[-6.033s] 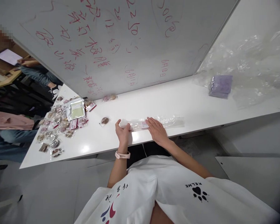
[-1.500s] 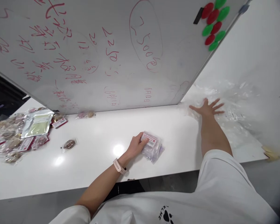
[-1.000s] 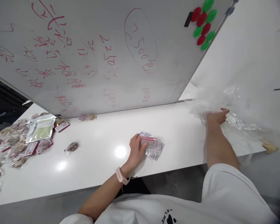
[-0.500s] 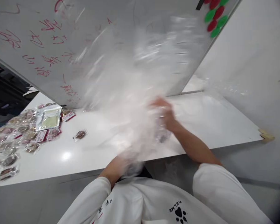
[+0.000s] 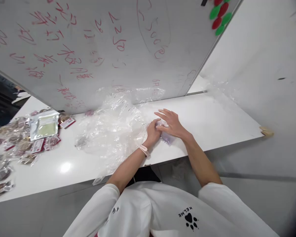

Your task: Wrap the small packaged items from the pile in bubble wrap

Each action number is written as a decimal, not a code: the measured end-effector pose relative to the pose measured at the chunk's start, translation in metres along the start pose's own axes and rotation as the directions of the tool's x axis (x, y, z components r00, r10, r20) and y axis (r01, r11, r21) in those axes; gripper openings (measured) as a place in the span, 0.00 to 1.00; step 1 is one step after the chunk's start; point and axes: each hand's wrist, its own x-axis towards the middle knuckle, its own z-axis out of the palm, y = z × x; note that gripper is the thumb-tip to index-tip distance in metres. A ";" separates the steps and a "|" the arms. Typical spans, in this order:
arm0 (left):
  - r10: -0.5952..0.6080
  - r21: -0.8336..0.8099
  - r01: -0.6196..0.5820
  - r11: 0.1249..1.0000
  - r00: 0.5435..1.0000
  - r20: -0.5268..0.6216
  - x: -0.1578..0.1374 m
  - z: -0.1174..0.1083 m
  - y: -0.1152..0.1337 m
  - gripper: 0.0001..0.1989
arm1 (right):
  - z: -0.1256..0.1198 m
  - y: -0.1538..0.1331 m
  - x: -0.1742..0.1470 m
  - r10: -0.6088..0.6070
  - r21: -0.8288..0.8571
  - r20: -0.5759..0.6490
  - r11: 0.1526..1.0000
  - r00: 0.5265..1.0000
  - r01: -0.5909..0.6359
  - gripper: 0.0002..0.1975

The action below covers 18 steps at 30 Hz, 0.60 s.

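Observation:
On the white table, a small flat purplish clear packet (image 5: 167, 138) lies under both my hands. My left hand (image 5: 153, 132), with a pink band at the wrist, has its fingers bent together at the packet's left edge, seemingly pinching it. Over the packet's upper part, my right hand (image 5: 172, 124) has its fingers spread, the thumb reaching toward my left fingertips. Just left of my left forearm spreads a large crumpled clear plastic sheet (image 5: 111, 131), partly covering a small round packet (image 5: 82, 141).
A pile of small wrapped packets (image 5: 24, 143) lies at the table's left, with a silver-edged pouch (image 5: 45, 126) on top. Behind stands a whiteboard (image 5: 128, 69) with red writing. More clear plastic (image 5: 220, 85) sits at the back right. The table's front edge is close to my body.
The plastic sheet, blurred and raised before, now lies on the table to the left. My left hand has moved from the table edge up to the packet beside my right hand.

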 end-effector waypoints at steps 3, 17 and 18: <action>0.083 0.024 -0.082 0.996 0.996 -0.017 0.001 0.001 -0.004 0.18 | 0.011 0.027 -0.045 0.164 -0.025 0.096 0.986 0.982 -0.163 0.38; -0.029 -0.149 0.027 0.988 0.999 -0.015 -0.033 -0.009 0.002 0.20 | 0.049 0.021 -0.073 0.202 -0.113 -0.254 0.965 0.946 -0.236 0.39; -0.040 -0.132 0.038 0.991 0.999 -0.010 -0.036 -0.010 0.003 0.19 | 0.046 0.032 -0.073 0.216 -0.112 -0.285 0.960 0.934 -0.256 0.38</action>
